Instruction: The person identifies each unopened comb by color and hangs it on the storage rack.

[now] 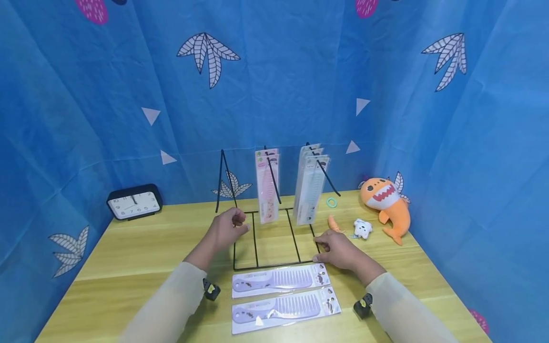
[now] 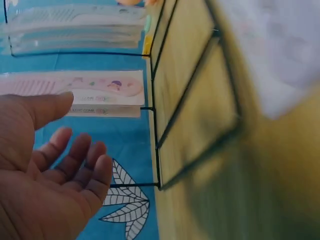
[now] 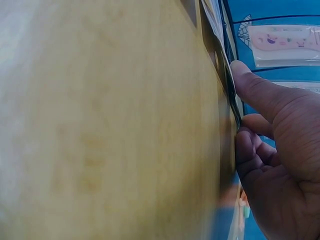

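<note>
A black wire display rack (image 1: 279, 265) stands on the table. Packaged pink combs (image 1: 268, 188) hang from its middle arm, and packaged pale blue-green combs (image 1: 310, 190) from the right one. My left hand (image 1: 225, 229) hovers beside the rack's left side, its fingers loosely curled around nothing; in the left wrist view the palm and fingers (image 2: 80, 160) show, with the wires off to the right. With thumb and fingertips, my right hand (image 1: 339, 251) pinches the rack's front right corner. Just in front of the rack lie two packaged purple combs (image 1: 279, 280), one nearer me than the other.
At the back left stands a black-framed clock (image 1: 135, 202). To the right are an orange shark plush (image 1: 390, 207), a small white plush (image 1: 362, 228), an orange shrimp-like trinket (image 1: 333, 224) and a green ring (image 1: 331, 202). Blue cloth (image 1: 274, 71) encloses the table's back and sides.
</note>
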{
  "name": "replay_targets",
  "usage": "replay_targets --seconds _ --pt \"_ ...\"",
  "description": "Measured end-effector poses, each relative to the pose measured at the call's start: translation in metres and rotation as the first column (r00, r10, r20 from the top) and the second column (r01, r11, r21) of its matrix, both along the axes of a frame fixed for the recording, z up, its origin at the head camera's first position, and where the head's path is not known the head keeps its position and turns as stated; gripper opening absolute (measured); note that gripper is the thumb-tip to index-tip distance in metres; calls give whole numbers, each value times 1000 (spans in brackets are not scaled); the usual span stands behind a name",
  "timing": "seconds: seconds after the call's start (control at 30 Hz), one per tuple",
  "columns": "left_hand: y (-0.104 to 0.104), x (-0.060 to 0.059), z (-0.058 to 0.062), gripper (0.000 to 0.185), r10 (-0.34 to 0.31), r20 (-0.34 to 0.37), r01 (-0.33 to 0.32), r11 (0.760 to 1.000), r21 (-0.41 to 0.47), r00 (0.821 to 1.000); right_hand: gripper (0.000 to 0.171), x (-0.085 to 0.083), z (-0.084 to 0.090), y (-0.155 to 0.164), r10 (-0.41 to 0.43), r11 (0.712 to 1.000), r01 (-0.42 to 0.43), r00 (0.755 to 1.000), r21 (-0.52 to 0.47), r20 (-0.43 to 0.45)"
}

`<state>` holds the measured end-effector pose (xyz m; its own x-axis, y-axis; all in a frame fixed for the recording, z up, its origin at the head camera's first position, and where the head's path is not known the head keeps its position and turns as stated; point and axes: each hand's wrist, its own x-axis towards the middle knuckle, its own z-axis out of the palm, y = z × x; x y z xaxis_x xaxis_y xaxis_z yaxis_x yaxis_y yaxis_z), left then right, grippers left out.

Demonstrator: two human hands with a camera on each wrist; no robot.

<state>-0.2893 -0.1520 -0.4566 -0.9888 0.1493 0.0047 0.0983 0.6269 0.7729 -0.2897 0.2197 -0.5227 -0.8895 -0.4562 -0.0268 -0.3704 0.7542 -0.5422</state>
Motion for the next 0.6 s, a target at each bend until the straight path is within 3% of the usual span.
replay_targets --seconds 0.17,0.3,0.37,0.47,0.53,0.6 --pt "-5 39 -8 29 -132 -42 127 987 -103 990 66 -2 4 2 6 1000 -6 1000 3 -10" --pt "-1 64 -14 34 -252 -35 244 957 -158 967 66 -3 7 3 3 1000 -4 1000 -9 -6" --pt "3 77 -16 36 -329 -19 318 923 -217 944 67 -2 6 2 3 1000 -3 1000 -14 5" --pt "11 96 -19 41 -439 14 420 850 -320 899 67 -2 4 2 -5 1000 5 1000 -19 22" --pt "15 106 -23 45 -498 9 460 795 -396 867 67 -1 2 1 -12 1000 12 1000 -16 23" --pt "20 115 -26 48 -535 -1 477 756 -448 845 67 -1 1 1 -9 1000 10 1000 -15 21"
